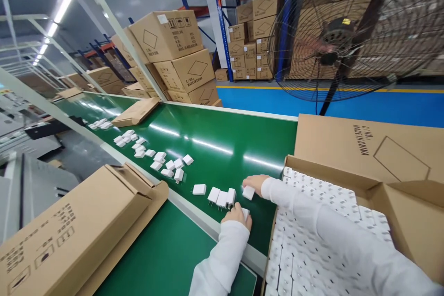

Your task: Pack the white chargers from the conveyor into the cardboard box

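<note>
While my left hand (237, 215) closes around one white charger (245, 213) on the green belt (215, 148), my right hand (255, 181) pinches a second charger (249, 192) just ahead; the open carton (409, 222) alongside holds rows of packed chargers (312, 240).

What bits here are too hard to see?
Head view, left hand: covers most of its white plug.
Head view, right hand: hides whether its fingers grip the plug beneath.
Head view, open carton: cut by the frame edges.
Head view, farthest plugs: too small to count.
</note>
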Action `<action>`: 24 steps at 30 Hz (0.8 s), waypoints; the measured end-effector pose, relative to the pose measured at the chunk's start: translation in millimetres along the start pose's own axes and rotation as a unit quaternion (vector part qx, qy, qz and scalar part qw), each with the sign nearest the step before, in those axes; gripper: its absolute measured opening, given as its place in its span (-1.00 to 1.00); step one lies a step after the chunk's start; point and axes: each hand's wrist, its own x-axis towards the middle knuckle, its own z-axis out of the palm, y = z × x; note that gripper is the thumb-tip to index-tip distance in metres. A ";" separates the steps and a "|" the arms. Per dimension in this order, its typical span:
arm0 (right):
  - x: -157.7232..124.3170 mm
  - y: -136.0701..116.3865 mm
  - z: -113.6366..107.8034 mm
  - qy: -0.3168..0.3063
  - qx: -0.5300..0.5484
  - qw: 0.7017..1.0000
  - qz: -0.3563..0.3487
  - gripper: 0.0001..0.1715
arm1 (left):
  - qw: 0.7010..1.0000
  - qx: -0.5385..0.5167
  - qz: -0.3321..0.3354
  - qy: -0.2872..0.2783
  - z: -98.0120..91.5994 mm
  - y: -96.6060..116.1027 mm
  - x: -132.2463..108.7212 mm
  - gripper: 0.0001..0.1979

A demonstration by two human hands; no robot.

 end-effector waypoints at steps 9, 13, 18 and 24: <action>-7.6 -18.8 1.6 0.046 -0.025 0.999 -0.015 -0.85 | 0.950 -0.228 0.196 0.079 2.3 -31.5 -19.0 -0.62; -42.2 -20.2 -17.9 0.127 0.035 0.990 -0.055 -0.77 | 0.826 -0.381 0.361 0.204 -9.3 -36.9 -44.3 -0.64; -128.8 -30.7 -31.6 0.320 0.269 0.900 -0.126 -0.65 | 0.736 -0.444 0.434 0.270 -32.5 -27.5 -80.5 -0.59; -183.3 -55.1 -9.7 0.330 0.444 0.830 -0.068 -0.70 | 0.725 -0.430 0.478 0.247 -36.1 0.8 -96.6 -0.56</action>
